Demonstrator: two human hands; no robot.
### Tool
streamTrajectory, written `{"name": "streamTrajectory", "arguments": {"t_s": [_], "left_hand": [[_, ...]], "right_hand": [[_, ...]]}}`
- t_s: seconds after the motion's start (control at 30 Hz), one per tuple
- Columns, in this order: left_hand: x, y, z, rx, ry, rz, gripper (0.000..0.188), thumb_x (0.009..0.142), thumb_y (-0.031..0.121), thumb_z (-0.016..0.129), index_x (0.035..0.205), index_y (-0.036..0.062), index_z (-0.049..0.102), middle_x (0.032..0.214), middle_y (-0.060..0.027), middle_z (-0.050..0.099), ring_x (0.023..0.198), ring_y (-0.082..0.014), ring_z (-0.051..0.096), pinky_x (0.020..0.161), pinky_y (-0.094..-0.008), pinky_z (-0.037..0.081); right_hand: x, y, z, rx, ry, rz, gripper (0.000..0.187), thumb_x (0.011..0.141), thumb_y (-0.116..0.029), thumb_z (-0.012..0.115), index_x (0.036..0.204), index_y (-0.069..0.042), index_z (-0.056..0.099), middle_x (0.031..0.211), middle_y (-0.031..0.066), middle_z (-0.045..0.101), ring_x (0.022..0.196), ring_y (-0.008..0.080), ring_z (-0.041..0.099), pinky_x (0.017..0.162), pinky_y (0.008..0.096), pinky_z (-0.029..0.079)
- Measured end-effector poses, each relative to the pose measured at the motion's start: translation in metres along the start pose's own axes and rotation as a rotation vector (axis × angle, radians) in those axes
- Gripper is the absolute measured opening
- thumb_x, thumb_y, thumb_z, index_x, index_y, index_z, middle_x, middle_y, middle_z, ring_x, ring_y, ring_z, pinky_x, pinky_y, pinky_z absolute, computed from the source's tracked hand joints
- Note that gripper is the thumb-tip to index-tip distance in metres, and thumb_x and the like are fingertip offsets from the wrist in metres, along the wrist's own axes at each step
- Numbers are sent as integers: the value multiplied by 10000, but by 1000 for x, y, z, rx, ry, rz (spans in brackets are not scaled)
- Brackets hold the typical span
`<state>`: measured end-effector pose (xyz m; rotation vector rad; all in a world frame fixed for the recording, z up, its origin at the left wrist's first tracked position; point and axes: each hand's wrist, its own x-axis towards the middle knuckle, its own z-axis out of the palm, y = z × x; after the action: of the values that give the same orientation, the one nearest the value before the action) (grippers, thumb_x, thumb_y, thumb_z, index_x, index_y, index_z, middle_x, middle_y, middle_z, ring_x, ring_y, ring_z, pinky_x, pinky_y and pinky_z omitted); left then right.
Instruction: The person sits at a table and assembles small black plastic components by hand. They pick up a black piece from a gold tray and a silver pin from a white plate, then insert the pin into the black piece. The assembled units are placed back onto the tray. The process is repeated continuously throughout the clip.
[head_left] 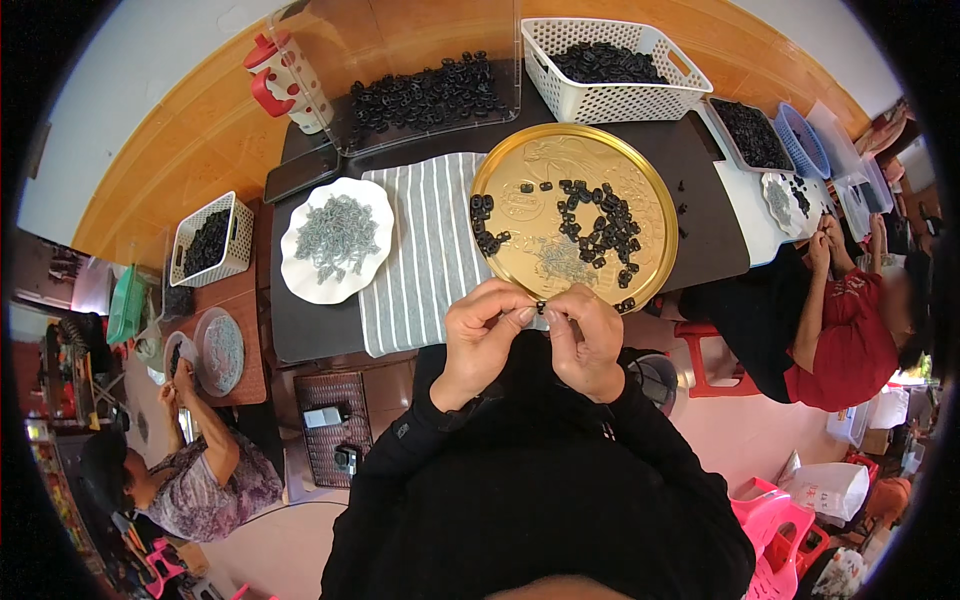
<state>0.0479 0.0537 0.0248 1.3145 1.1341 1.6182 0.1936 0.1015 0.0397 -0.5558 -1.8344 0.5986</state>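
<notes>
Between the fingertips of both hands is a small black plastic piece (pixel 541 307), pinched just in front of the round gold tray (pixel 520 215). My left hand (pixel 485 335) grips it from the left, thumb against fingers. From the other side my right hand (pixel 588 340) closes on the same piece; fingers cover most of it. Many black plastic pieces (pixel 608 228) lie scattered on the tray, along with a small heap of thin silvery metal parts (pixel 563 262). To the left, a white scalloped plate (pixel 300 270) carries a pile of similar silvery metal parts (pixel 338 237).
A striped grey cloth (pixel 415 250) lies between plate and tray. Behind stand a clear bin (pixel 430 125) of black pieces, a white basket (pixel 600 100) and a red-and-white tumbler (pixel 290 85). Other people sit at left (pixel 200 485) and right (pixel 850 340), hands busy.
</notes>
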Motion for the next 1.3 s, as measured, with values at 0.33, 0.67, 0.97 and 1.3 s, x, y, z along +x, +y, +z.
{"name": "streamTrajectory", "arguments": {"t_s": [0.33,0.67,0.97,1.3], "left_hand": [[-3,4,7,98,74,115,90,819,-106,650,895,-58,658,869,-96,624,770,-149,570,677,-250,459],[-3,-2,6,118,65,141,104,836,-91,651,931,-52,665,906,-91,624,796,-136,576,682,-244,466],[-3,1,2,-187,25,-87,125,854,-96,636,956,-42,684,954,-60,616,832,-98,570,749,-218,464],[-3,0,7,-249,65,-139,127,838,-108,639,931,-40,693,922,-54,620,831,-101,574,750,-217,470]], "right_hand": [[-1,0,5,-64,65,-104,237,718,165,602,880,-1,556,722,117,569,567,268,533,504,344,404],[-18,0,11,305,168,451,123,824,95,620,912,17,582,761,91,620,658,140,595,598,241,455],[-11,3,8,13,97,41,174,801,120,630,925,9,580,704,120,564,569,237,540,516,321,402],[-16,2,13,20,151,67,201,789,135,626,932,7,567,693,124,560,563,233,533,511,319,398]]}}
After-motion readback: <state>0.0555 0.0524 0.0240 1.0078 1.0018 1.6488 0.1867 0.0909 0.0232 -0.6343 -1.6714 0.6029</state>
